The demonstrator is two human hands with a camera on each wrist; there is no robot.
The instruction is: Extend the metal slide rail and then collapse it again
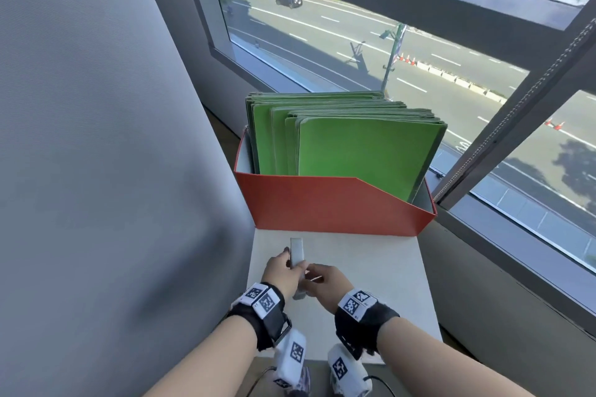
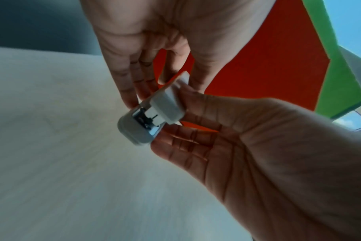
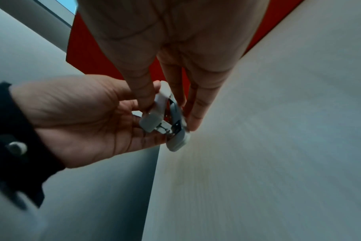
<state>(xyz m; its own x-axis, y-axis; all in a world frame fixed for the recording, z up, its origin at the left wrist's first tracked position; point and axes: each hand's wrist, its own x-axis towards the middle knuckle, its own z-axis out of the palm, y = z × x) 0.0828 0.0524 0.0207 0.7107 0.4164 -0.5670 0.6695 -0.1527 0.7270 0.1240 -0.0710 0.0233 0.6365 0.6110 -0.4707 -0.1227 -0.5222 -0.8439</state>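
A short grey-white metal slide rail (image 1: 297,255) is held just above the pale table (image 1: 371,267), pointing away from me. My left hand (image 1: 287,264) grips its far part from the left side. My right hand (image 1: 311,274) pinches the near part from the right. In the left wrist view the slide rail (image 2: 167,104) shows two nested grey pieces with a shiny metal inside, and my left hand (image 2: 163,94) holds it between fingers and thumb. In the right wrist view my right hand (image 3: 169,114) pinches the slide rail (image 3: 155,119) from both sides.
A red box (image 1: 322,203) of upright green folders (image 1: 361,145) stands at the far end of the table, close behind the rail. A grey blind (image 1: 96,138) hangs on the left. A window (image 1: 419,42) runs along the back and right.
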